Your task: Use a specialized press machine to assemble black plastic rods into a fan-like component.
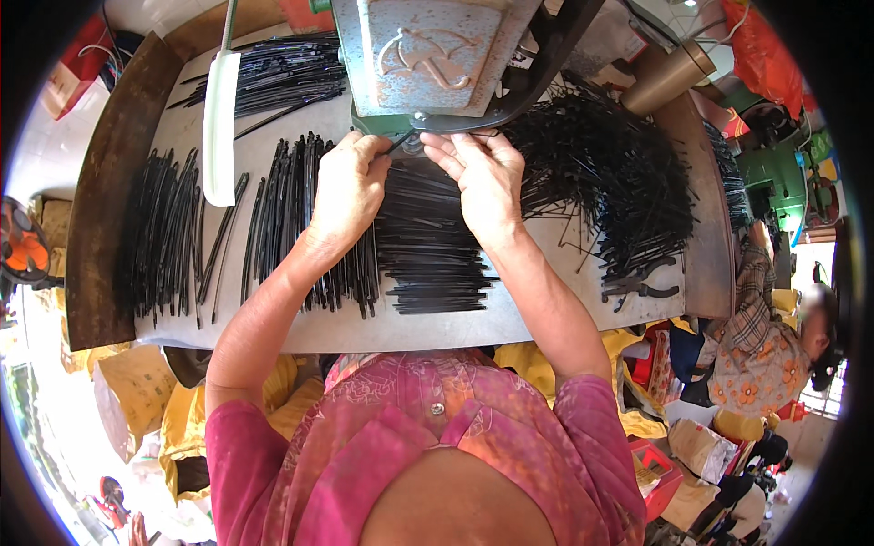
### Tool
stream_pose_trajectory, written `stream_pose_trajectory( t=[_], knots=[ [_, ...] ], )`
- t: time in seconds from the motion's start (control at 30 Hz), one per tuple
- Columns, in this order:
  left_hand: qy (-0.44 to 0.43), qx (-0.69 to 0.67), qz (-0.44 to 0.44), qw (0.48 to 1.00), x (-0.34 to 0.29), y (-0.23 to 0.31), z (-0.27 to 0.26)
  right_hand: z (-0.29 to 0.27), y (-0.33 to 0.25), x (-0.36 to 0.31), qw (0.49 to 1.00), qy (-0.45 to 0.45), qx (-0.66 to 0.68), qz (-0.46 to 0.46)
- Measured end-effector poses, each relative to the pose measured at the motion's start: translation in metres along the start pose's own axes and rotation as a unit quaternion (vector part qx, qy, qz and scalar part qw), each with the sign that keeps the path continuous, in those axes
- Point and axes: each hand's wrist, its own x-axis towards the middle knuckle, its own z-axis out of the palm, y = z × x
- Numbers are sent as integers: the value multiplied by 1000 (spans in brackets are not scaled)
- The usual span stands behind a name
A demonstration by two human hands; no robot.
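My left hand [350, 187] is closed, with thumb and fingertips pinching a thin black rod [401, 141] under the head of a press [423, 77]. Close beside it, my right hand [487, 182] has its fingers drawn together at the same spot; what lies between them is hard to make out. Below my hands, a stack of black rods [432, 246] lies crosswise on the metal tabletop [355, 337]. To its left more rods [287, 218] are lined up lengthwise. The exact contact of rod and press is hidden by my fingers.
A tangled heap of black rods [610, 173] covers the right side, with black-handled pliers [642, 284] near its front. More rods lie at far left [164, 237] and back left [282, 73]. A pale curved strip [220, 132] hangs left. Another person [760, 337] is at far right.
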Motion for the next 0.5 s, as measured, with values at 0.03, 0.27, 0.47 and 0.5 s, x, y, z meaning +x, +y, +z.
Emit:
stream_pose_trajectory(
  t=[0.03,0.27,0.47,0.5],
  knots=[
    [1,-13,-6,1000,0,0,0,0,0,0,1000,-1,0,1],
    [18,65,31,997,-1,4,0,0,0,0,1000,-5,3,-1],
    [6,16,20,1000,0,3,-1,1,0,-1,1000,-2,1,-2],
    [-3,13,11,1000,0,4,-2,0,0,-1,1000,-1,-2,-1]
  ],
)
